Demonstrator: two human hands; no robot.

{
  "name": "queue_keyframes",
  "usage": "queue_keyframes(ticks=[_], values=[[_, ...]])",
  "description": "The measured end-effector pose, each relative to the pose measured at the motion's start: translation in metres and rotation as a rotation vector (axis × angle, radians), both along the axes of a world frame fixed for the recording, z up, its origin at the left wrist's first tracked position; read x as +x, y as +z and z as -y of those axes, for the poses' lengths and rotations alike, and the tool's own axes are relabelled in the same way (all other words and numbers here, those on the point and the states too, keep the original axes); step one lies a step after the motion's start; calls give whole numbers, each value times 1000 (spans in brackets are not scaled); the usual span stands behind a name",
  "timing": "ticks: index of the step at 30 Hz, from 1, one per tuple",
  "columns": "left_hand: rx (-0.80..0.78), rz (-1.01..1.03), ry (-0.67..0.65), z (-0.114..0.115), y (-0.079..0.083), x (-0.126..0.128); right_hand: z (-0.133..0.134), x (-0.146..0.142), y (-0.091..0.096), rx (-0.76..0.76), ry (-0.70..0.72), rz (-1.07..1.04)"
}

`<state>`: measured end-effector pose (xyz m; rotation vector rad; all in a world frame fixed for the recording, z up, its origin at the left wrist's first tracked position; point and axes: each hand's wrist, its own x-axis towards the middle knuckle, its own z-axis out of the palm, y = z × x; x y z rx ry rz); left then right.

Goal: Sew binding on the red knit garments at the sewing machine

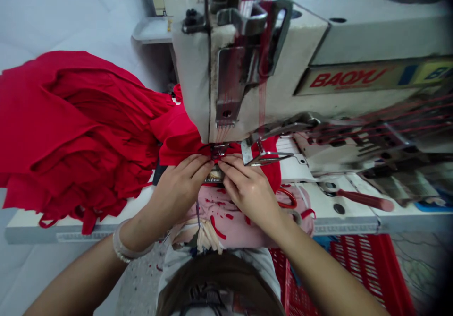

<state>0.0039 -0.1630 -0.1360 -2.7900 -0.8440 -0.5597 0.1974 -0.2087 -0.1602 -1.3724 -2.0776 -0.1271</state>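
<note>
Under the needles [221,137], left hand [179,186] and right hand [247,188] flatten red cloth [179,146].

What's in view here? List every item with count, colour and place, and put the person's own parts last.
sewing machine: 1, off-white, marked BAOYU, above the hands
fabric pile: 1, red, left of the machine, running under its needles
table: 1, white, beneath the fabric pile
scissors: 1 pair, red handles, beside the right hand
screwdriver: 1, red handle, on the table at right
pink cloth: 1, pink with red scraps, just below the hands
crate: 1, red, lower right
bracelet: 1, white, on the left wrist
left hand: 1, flat on the red fabric
right hand: 1, flat on the red fabric
</note>
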Motion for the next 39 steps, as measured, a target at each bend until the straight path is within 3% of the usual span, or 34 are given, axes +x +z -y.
queue_keyframes(ticks=[8,15,18,20,22,24,26,28,30,32,33,34,35,37,39], values=[[70,-26,6,1,0,0,0,3,1,-8,10,46],[64,-22,27,11,-3,13,3,-10,3,190,30,313],[-20,194,127,12,-15,3,21,2,-1,237,80,214],[-55,446,320,12,-27,-13,39,18,-9,252,5,48],[-247,670,522,13,-37,-32,57,36,-20,194,-252,-225],[-672,771,610,16,-42,-51,70,50,-29,-65,-405,-568],[-1056,785,631,21,-42,-66,78,61,-30,-416,-339,-870],[-1223,812,718,26,-37,-77,82,71,-18,-568,-245,-1128],[-1302,904,822,30,-32,-85,79,76,5,-413,-253,-1379],[-1359,1044,883,32,-28,-91,71,72,29,-102,-244,-1483],[-1346,1132,884,32,-26,-94,64,65,38,49,-249,-1401],[-1302,1217,866,30,-25,-96,57,56,44,211,-237,-1199],[-1226,1290,837,29,-24,-99,48,44,45,277,-182,-926],[-1068,1374,736,24,-19,-105,32,18,38,297,54,-337],[-975,1403,637,20,-9,-109,21,-1,21,287,185,52]])
